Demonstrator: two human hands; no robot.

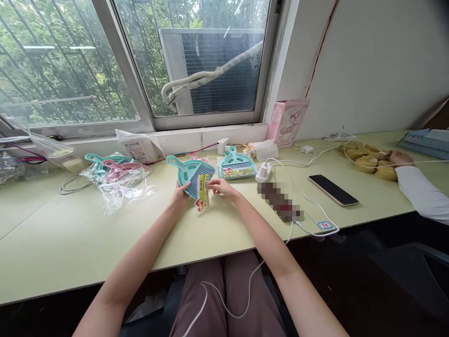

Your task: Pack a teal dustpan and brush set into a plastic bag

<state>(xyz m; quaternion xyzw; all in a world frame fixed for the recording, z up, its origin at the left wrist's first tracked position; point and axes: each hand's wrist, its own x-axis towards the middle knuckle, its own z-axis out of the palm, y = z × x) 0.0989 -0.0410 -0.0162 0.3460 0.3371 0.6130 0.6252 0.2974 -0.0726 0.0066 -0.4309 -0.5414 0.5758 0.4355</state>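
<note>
A teal mini dustpan (184,174) with a blue-bristled brush nested in it is tilted up over the table. My left hand (179,195) is closed round its lower left edge, thumb in front and the other fingers hidden behind. My right hand (223,188) pinches the right edge of a yellow-green printed card (202,193), which stands loosely across the brush bristles. Just behind and to the right lies another teal dustpan set (238,164) with its card across the front. Part of a pink dustpan (198,158) shows behind the held one.
Teal and pink dustpans in clear plastic (122,175) lie at left. To the right are a white charger (264,172) with cables, a blurred-out object (280,201), a phone (333,190) and a pink box (288,122). Another person's hand (400,158) touches yellow-brown rounded objects (368,161).
</note>
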